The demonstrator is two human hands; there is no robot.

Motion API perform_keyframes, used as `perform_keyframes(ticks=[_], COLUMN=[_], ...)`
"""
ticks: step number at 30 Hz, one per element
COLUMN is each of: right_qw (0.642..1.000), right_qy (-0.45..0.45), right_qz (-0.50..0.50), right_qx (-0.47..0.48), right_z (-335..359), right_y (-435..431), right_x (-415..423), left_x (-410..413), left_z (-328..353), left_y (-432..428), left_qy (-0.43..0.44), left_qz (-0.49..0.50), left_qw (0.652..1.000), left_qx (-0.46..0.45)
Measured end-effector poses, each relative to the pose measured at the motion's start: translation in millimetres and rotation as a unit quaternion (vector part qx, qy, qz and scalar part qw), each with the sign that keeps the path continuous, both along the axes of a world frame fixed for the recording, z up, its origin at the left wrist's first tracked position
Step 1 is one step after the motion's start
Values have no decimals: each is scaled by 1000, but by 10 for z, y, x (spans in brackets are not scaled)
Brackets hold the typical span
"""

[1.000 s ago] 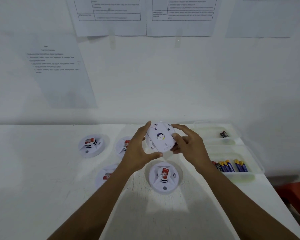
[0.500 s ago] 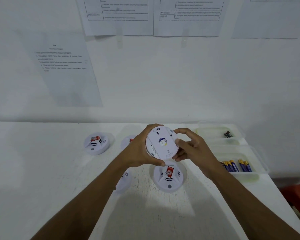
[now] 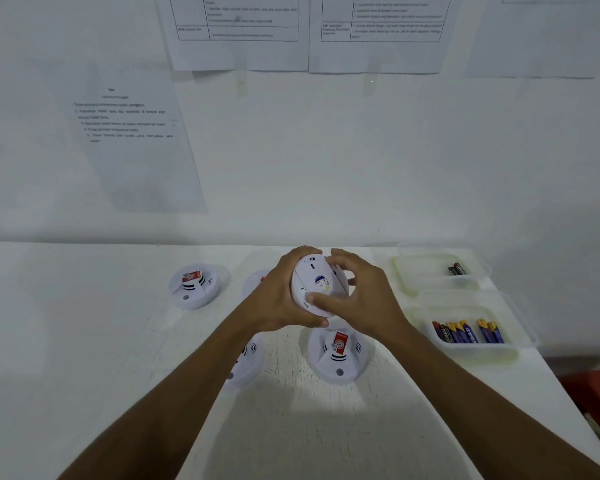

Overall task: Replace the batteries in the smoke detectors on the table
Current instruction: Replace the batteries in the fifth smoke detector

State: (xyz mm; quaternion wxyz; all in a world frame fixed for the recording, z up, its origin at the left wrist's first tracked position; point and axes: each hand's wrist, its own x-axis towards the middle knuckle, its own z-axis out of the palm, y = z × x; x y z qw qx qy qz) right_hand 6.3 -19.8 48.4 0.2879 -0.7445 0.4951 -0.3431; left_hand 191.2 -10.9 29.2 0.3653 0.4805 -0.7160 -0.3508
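Note:
I hold a white round smoke detector (image 3: pixel 314 284) above the table with its back plate turned toward me. My left hand (image 3: pixel 278 299) grips its left rim and underside. My right hand (image 3: pixel 357 294) grips the right rim, its thumb lying across the lower back plate. Several other white detectors lie face up on the table: one at the left (image 3: pixel 194 285), one just below my hands (image 3: pixel 338 355), one half hidden under my left forearm (image 3: pixel 248 358) and one mostly hidden behind my left hand (image 3: pixel 257 280).
At the right stand two clear plastic trays: the far tray (image 3: pixel 413 268) holds two dark batteries (image 3: pixel 457 269), the near tray (image 3: pixel 426 308) holds several blue and gold batteries (image 3: pixel 466 331). Printed sheets hang on the white wall. The table's right edge is near a red object (image 3: pixel 593 393).
The held detector has tilted more upright and both hands have closed further round its rim; my right thumb now lies across the back plate. The camera view has shifted slightly.

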Motion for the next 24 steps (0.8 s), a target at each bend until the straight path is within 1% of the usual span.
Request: perform_keyframes(ticks=[6, 10, 12, 18, 21, 23, 24], right_qw=[998, 989, 986, 992, 991, 994, 995], right_qy=[28, 109, 125, 51, 18, 14, 27], right_qz=[35, 31, 24, 47, 24, 15, 22], right_qx=[-43, -95, -108, -106, -127, -109, -97], right_z=[-13, 12, 16, 62, 73, 56, 44], right_y=[-63, -51, -36, -76, -197, -350, -433], right_x=[-18, -27, -5, -83, -198, -327, -401], left_x=[21, 24, 25, 67, 134, 195, 229], left_z=[-80, -102, -117, -183, -203, -193, -199], left_y=[-1, -35, -60, -115, -145, -145, -144], left_qy=[19, 11, 9, -20, -22, -15, -16], left_qz=[6, 21, 29, 25, 37, 45, 48], left_qw=[1000, 1000, 999, 999, 999, 999, 999], left_qx=[19, 18, 18, 2, -8, -10, -8])
